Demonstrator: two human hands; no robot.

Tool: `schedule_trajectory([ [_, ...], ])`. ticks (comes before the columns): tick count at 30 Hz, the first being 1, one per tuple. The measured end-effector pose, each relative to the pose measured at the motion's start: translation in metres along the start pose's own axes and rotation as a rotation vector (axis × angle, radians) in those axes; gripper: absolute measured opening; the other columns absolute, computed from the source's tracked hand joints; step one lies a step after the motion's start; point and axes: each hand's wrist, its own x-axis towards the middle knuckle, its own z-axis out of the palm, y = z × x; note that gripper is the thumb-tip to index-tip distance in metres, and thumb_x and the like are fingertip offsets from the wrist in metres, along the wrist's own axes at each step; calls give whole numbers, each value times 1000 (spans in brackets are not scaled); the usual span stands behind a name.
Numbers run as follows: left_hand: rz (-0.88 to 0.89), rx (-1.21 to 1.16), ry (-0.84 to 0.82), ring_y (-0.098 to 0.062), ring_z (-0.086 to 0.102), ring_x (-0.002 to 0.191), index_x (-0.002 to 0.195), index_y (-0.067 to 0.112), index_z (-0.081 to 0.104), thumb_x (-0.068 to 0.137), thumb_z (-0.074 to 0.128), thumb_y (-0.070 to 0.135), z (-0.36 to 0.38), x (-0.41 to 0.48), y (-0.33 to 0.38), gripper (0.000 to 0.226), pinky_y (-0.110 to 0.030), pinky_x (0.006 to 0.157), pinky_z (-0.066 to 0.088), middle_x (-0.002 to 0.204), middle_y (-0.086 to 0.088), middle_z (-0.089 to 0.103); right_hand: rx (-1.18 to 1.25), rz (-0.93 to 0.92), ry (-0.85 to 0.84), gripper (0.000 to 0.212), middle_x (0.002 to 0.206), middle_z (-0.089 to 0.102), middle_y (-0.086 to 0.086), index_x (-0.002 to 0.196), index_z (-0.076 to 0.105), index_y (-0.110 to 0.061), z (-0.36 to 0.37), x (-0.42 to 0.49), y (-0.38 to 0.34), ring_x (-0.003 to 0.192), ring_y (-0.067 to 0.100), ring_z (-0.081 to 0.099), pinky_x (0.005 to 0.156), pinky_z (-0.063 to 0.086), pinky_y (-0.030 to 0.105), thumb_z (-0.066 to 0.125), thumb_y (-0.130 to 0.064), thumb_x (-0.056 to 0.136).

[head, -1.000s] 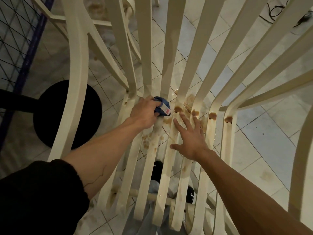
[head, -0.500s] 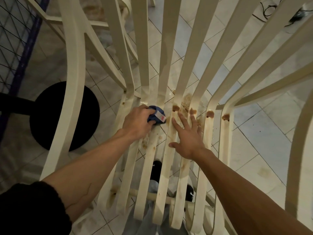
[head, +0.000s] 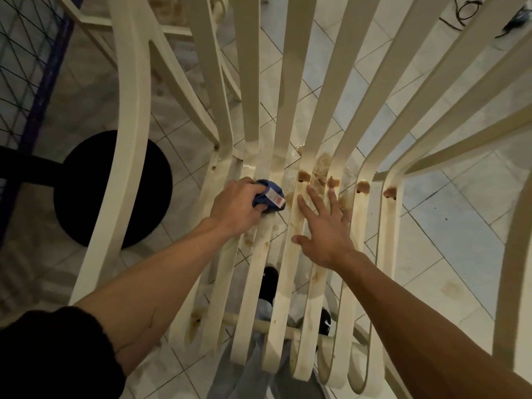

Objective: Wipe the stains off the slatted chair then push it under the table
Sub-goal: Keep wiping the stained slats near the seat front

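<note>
The cream slatted chair [head: 290, 82] fills most of the view, and we look down on its seat and up its back. It stands on a floor [head: 431, 226] of pale tiles, which shows through the gaps between the slats.

The left hand [head: 239, 205] is at the back of the seat, on the left-side slats. Its grip is closed tight around a bunched blue cloth [head: 266, 197] with a small white and red tag [head: 275, 197]. The cloth is pressed onto a slat just where the seat bends up into the back.

The right hand [head: 325, 228] lies flat on the middle slats, just beside the cloth. Its grip is wide, with the fingers spread out and holding nothing.

Brown stains [head: 303, 176] sit in a row at the bend, just past the right hand's fingertips. Paler brown streaks run down the seat slats too.

Under the seat you can see two black shoes [head: 269, 280] through the gaps. A black sleeve [head: 57, 355] covers the upper left arm.

On the floor to the left of the chair is a black round thing [head: 112, 188]. Past it, in the top left corner, stands a wire rack [head: 28, 67] with a blue frame. A black cord [head: 466, 10] lies on the floor at the top right.
</note>
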Motion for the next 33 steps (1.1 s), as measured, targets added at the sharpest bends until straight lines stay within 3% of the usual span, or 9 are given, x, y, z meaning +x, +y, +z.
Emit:
schedule_trajectory([
  [4,14,-32,-46,-25,56,97,104,26,70,80,71,28,6,-10,-4,24,-43,78,51,107,3,61,-7,-18,-7,87,162,-18,-8,156,0,-32,-2,-1,5,146,30,-26,117,-3,63,54,-55,92],
  [9,73,103,-134,-20,55,93,103,29,68,83,70,33,2,-23,-9,20,-34,65,45,105,8,59,-20,-18,-10,88,162,-20,-8,156,-2,-32,-1,0,5,145,30,-27,116,-2,64,53,-56,92],
  [12,65,102,-68,-20,55,89,99,27,69,84,68,29,-3,-15,-1,15,-31,62,41,100,5,60,-23,-15,-16,87,162,-20,-8,156,-2,-32,-1,0,4,145,30,-28,116,-2,64,53,-55,93],
  [16,13,7,-1,-23,56,94,102,24,70,83,69,24,2,-9,3,19,-39,70,49,105,1,61,-20,1,-16,87,162,-19,-9,156,0,-31,-1,0,3,145,30,-28,116,0,64,55,-53,93],
  [19,17,-53,-55,-24,56,96,103,23,71,80,73,23,5,-21,-2,23,-41,76,51,108,1,61,7,15,-18,87,162,-19,-9,157,0,-31,0,0,0,145,28,-28,116,0,64,56,-51,93],
  [24,68,40,-208,-18,57,90,97,25,71,83,71,27,-8,-31,-6,14,-40,72,51,105,6,61,28,29,-25,88,161,-23,-9,156,-4,-31,1,-1,-2,144,29,-31,116,-3,65,56,-48,94],
  [30,-4,-9,-24,-22,56,89,93,23,69,82,69,24,-4,-14,3,10,-40,69,50,100,2,60,25,19,-33,87,160,-25,-9,156,-6,-30,1,-2,-3,143,29,-32,116,-3,64,54,-46,95],
  [33,-25,-43,-32,-24,56,91,97,20,70,81,70,21,2,-19,2,16,-41,72,51,101,0,61,25,19,-39,87,160,-25,-8,156,-6,-30,1,-3,-2,143,30,-32,116,-3,64,54,-46,95],
])
